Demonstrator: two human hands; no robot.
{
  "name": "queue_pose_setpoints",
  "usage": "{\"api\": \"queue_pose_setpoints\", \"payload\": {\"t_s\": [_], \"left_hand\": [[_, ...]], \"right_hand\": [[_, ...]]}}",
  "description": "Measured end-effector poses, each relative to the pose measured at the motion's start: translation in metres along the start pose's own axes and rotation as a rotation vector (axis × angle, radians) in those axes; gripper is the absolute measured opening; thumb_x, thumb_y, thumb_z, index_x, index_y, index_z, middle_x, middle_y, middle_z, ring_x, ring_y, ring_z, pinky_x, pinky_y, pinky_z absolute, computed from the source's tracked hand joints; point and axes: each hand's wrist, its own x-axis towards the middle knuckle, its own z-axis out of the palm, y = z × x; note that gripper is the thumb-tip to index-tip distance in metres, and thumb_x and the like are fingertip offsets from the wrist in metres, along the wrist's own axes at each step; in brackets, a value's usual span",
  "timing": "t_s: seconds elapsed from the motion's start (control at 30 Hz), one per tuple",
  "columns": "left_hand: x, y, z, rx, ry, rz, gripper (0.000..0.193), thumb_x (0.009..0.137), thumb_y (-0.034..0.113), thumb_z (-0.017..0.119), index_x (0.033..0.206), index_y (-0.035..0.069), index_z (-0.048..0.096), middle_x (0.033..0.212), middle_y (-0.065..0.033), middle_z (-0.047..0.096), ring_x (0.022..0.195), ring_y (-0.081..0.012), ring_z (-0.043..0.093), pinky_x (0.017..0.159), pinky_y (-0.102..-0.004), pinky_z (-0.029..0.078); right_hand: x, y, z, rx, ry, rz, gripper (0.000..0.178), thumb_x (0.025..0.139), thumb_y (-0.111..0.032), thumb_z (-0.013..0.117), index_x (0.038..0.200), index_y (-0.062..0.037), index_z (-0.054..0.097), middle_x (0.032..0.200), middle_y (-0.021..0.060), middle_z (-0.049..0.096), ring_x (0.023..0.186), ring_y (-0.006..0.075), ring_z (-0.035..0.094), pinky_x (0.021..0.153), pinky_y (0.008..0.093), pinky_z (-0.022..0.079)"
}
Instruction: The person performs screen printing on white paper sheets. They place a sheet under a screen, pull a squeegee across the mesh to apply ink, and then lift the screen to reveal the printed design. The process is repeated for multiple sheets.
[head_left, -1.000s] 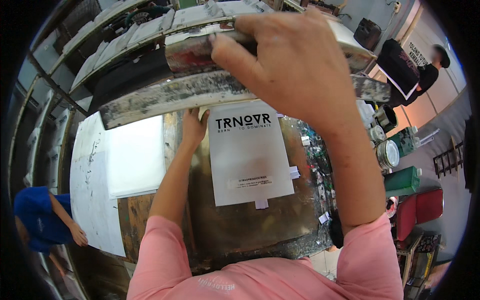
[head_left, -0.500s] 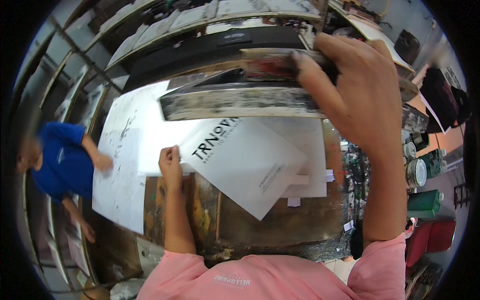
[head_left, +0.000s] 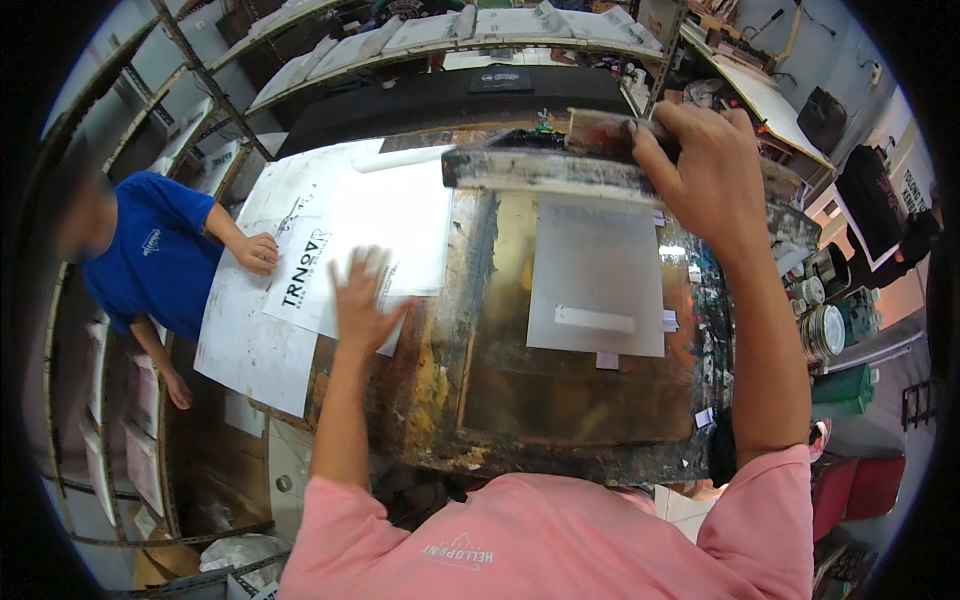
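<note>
My right hand [head_left: 705, 175] is closed around the ink-smeared wooden frame of a printing screen [head_left: 540, 172], held raised above the table's far side. A reddish-brown wooden block [head_left: 598, 130] shows beside my thumb; whether my hand touches it I cannot tell. My left hand [head_left: 362, 300], slightly blurred, is open with fingers spread over the sheets at the left. Next to it lies a translucent sheet with black lettering [head_left: 300, 280]. A frosted sheet [head_left: 590, 265] with a pale strip [head_left: 594, 319] on it lies on the brown printing board [head_left: 560, 395], below the screen.
At the left stands a person in a blue shirt [head_left: 160, 245], one hand [head_left: 258, 254] by the sheets. Shelves [head_left: 400, 50] with flat white sheets run along the back. Tins [head_left: 825, 332] and a green jug [head_left: 842, 394] stand at the right, near a red chair [head_left: 860, 490].
The printed sheet has gone from beneath the screen to the pile at the left, and my left hand has let go of it. The screen has shifted right. The other person's hand is nearer the sheets.
</note>
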Motion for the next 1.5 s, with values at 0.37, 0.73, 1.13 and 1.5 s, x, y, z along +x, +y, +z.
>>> {"api": "queue_pose_setpoints", "payload": {"t_s": [0.37,0.73,1.13,1.5], "left_hand": [[0.027,0.238,0.027,-0.043,-0.406,0.146,0.138,0.075,0.096,0.063,0.166,-0.005,0.037,0.177,-0.0204,0.032,0.168,-0.0397,0.015,0.125,-0.0767,-0.013],[0.002,0.234,0.004,-0.108,-0.232,0.307,0.140,0.066,0.093,0.072,0.165,0.000,0.040,0.172,-0.0212,0.039,0.165,-0.0400,0.025,0.128,-0.0765,0.000],[0.030,0.154,-0.013,0.114,-0.197,0.035,0.134,0.076,0.094,0.066,0.168,0.001,0.035,0.176,-0.0260,0.031,0.166,-0.0442,0.019,0.131,-0.0710,-0.002],[-0.015,0.328,0.049,-0.273,-0.519,0.445,0.137,0.071,0.100,0.062,0.168,0.004,0.041,0.178,-0.0221,0.026,0.164,-0.0505,0.018,0.133,-0.0679,0.003]], "right_hand": [[0.013,0.013,0.001,0.019,0.064,-0.048,0.044,0.098,-0.043,0.068,0.100,-0.0008,0.079,0.084,0.0194,0.074,0.082,0.0406,0.069,0.088,0.0465,0.048],[0.030,-0.005,-0.015,-0.059,-0.009,0.076,0.051,0.099,-0.041,0.058,0.066,-0.0030,0.068,0.056,0.0106,0.061,0.052,0.0261,0.054,0.079,0.0451,0.048],[0.026,0.013,-0.002,0.064,0.028,-0.057,0.044,0.100,-0.043,0.067,0.101,-0.0013,0.079,0.086,0.0246,0.073,0.083,0.0432,0.070,0.084,0.0493,0.051],[0.028,0.006,-0.008,-0.082,-0.108,0.044,0.055,0.106,-0.045,0.043,0.063,-0.0129,0.054,0.054,-0.0015,0.041,0.051,0.0194,0.036,0.077,0.0458,0.046]]}}
